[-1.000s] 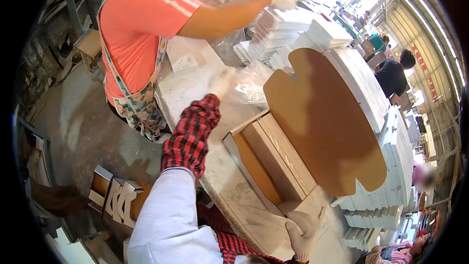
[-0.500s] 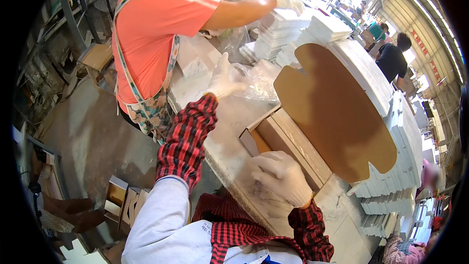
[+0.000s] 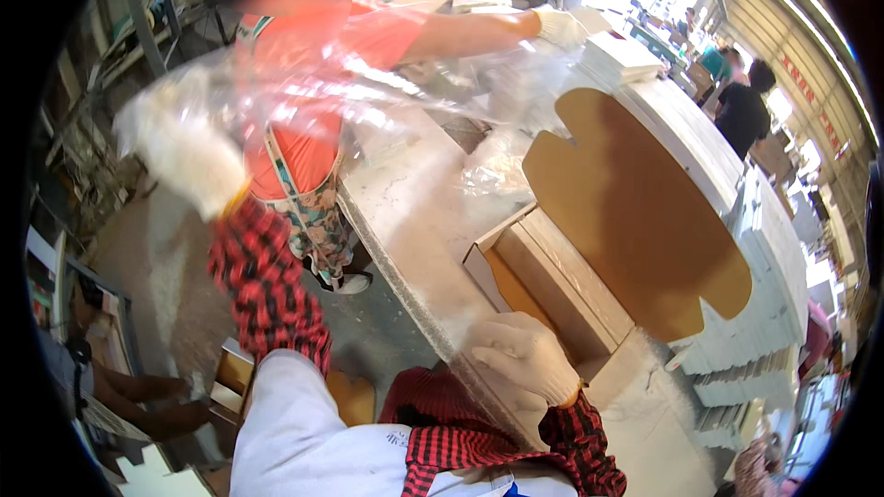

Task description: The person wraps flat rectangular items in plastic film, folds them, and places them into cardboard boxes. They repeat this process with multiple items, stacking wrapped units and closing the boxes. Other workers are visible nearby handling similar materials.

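My left hand (image 3: 195, 152), in a white glove and blurred by motion, is raised at the left with its fingers closed on a clear plastic bag (image 3: 378, 92). The bag stretches out to the right in front of a co-worker. In a white glove too, my right hand (image 3: 525, 356) hovers by the table's near edge with curled fingers, and no object shows in them. Beside it lies an open cardboard box (image 3: 603, 350), its brown lid (image 3: 645, 221) folded back. Inside the box, a long piece in clear wrap (image 3: 575, 267) lies along the lid side.
Another clear plastic bag (image 3: 497, 166) lies on the pale table (image 3: 405, 212) beyond the box. Stacks of white boards (image 3: 746, 350) stand to the right. Across the table, a co-worker in a coral shirt (image 3: 378, 37) reaches a gloved hand (image 3: 559, 28) toward the far stacks.
My left hand has swung up and left from the table, drawing a clear plastic bag with it. My right hand has barely moved. The co-worker's arm reaches slightly farther right.
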Demonstrator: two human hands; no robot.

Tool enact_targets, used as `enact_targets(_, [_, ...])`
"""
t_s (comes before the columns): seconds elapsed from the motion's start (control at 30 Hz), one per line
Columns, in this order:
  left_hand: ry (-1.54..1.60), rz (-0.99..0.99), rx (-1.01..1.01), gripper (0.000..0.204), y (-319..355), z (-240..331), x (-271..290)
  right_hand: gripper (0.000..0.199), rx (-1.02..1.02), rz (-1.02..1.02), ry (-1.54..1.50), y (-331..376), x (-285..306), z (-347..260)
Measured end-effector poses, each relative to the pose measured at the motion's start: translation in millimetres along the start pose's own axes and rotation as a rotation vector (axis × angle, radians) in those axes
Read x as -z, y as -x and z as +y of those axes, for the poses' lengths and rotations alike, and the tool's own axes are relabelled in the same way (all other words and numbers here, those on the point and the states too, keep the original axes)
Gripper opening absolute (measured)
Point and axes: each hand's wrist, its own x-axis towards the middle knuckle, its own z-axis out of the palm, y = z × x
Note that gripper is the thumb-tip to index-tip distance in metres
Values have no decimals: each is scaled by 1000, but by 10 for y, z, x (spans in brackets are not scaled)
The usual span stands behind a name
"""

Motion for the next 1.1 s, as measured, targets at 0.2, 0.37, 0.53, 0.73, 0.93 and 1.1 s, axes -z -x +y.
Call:
enact_targets(0.2, [1142,-753,44,16,627,1247,1543,66,-366,53,-817,380,-128,67])
enact_targets(0.37, [2292,-1648,-477,33,1867,3091,3142,81,-448,-10,-1567,1374,90,196])
enact_targets(0.53, [2440,-2085,-851,34,2382,3798,4459,30,-751,48,-491,3096,439,209])
enact_targets(0.73, [2173,-2879,188,32,2073,4163,5162,31,-1018,1255,-700,4936,709,17])
enact_targets(0.93, [1944,-2421,-625,22,2342,4111,5076,32,-691,1791,-1079,5557,424,270])
enact_targets(1.1, [1376,-1927,-1250,34,2701,3608,4928,31,-898,1494,-1065,5337,239,530])
